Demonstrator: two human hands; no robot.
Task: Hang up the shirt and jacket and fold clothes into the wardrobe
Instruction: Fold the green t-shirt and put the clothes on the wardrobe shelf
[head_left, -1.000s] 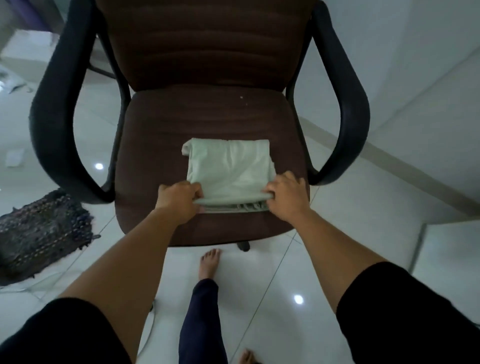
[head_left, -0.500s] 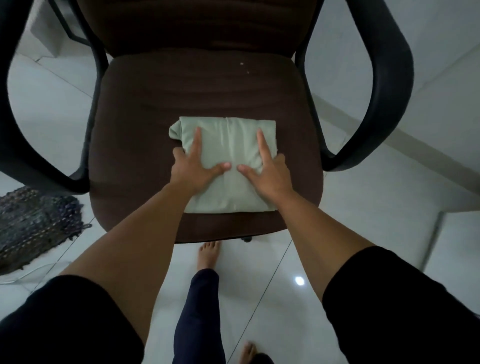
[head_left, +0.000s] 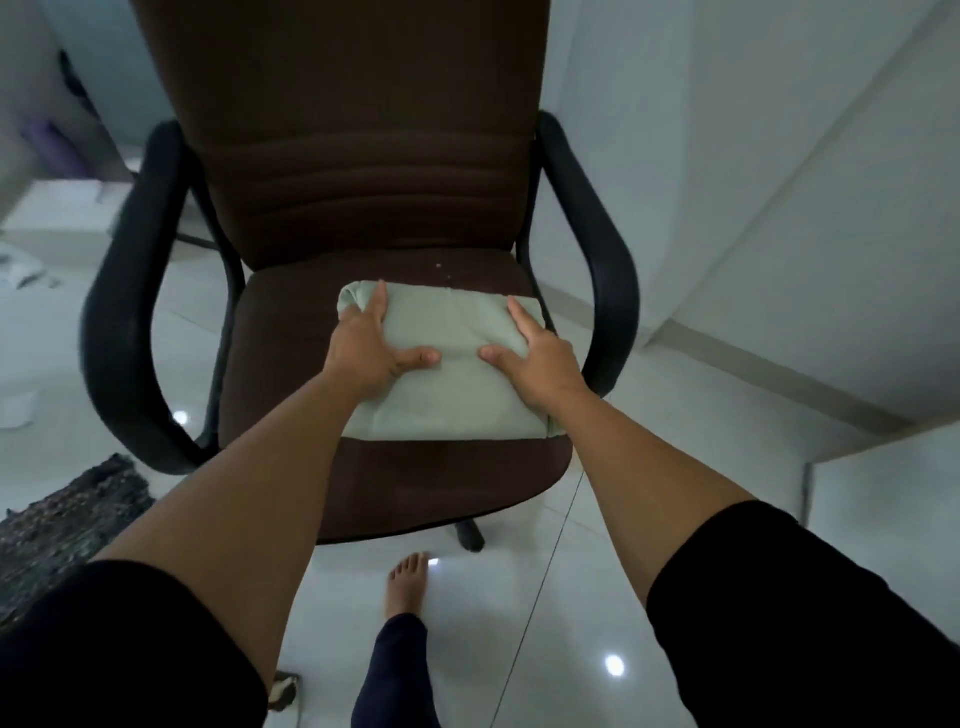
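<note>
Fingers of left hand (head_left: 363, 348) and right hand (head_left: 540, 358) still flat, pressing folded cloth (head_left: 457, 384), reaching farther up it

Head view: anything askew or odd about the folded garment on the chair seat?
Mostly tidy. The folded pale green garment lies flat on the chair seat under both hands, left hand and right hand; only its far-left corner bulges, rolled.

A brown upholstered office chair (head_left: 363, 171) with black curved armrests (head_left: 111, 332) stands on a glossy white tiled floor (head_left: 649, 441), one caster (head_left: 470, 535) visible under the seat's front edge. A dark woven rug (head_left: 57, 525) lies on the floor at the left edge. A white box (head_left: 62, 213) sits behind the left armrest, beside scattered blurred items. White walls (head_left: 779, 208) rise at the right.
</note>
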